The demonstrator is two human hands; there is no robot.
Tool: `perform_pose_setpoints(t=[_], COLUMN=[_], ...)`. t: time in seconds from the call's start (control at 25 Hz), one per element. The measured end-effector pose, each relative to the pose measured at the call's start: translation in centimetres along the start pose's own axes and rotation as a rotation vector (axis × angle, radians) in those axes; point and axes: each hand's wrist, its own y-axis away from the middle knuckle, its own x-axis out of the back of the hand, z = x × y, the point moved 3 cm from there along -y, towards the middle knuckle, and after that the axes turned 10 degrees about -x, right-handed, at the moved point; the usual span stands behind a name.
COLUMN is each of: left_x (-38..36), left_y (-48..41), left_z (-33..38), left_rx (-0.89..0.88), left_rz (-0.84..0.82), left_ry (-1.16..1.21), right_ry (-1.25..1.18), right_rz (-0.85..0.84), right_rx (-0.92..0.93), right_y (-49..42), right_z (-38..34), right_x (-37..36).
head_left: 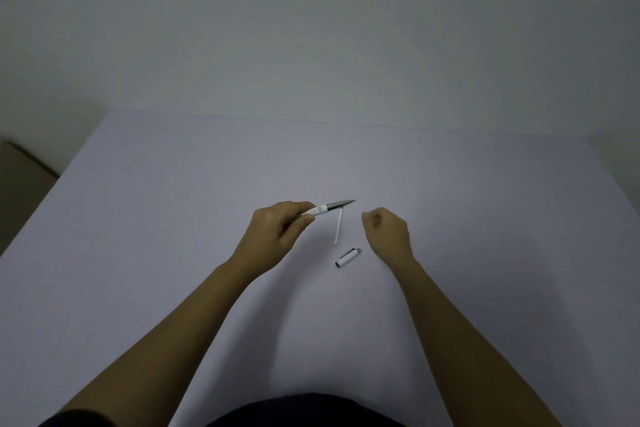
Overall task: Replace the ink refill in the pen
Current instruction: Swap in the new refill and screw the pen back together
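Observation:
My left hand [277, 232] grips a white pen [329, 207] by its barrel, holding it just above the table with the grey metal tip pointing right. A thin white ink refill [338, 226] lies on the table right below the pen's tip end, running toward me. The white pen cap [347, 257] with a grey end lies a little nearer, between my two hands. My right hand [386, 230] hovers to the right of the pen tip, fingers curled in, with nothing visible in it.
The pale lilac table [173, 218] stretches wide on all sides of my hands. Its far edge meets a plain grey-white wall [311, 45]. A brownish floor corner [20, 177] shows past the table's left edge.

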Motion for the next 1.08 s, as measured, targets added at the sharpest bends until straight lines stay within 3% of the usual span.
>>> perform_pose_setpoints(t=[0.08,0.32,0.48,0.68,0.88,1.08], left_x=[0.0,-0.2,-1.1,-1.9,-2.1,-1.7], left_y=[-0.1,-0.2,0.2,0.5,0.4,0.4], left_z=[-0.2,-0.8,-1.5,-1.8,-1.7,-1.5], left_rx=[0.023,0.062,0.095,0.133,0.134,0.128], left_rz=[0.016,0.006,-0.029,-0.04,-0.026,-0.008], left_ry=[0.021,0.042,0.045,0.036,0.013,-0.01], right_ry=[0.136,0.106,-0.218,-0.784,-0.942,-0.942], right_rz=[-0.038,-0.033,-0.024,-0.011,-0.061,-0.124], right_rx=[-0.119,-0.247,-0.356,-0.271,-0.186,-0.148], right_y=[-0.2,-0.3,-0.9,-0.8,0.0,1.3], right_z=[2.0,4.0,3.5,1.1,-1.1,-2.2], right_x=[-2.6,-6.2,-4.5,-0.7,1.4,1.3])
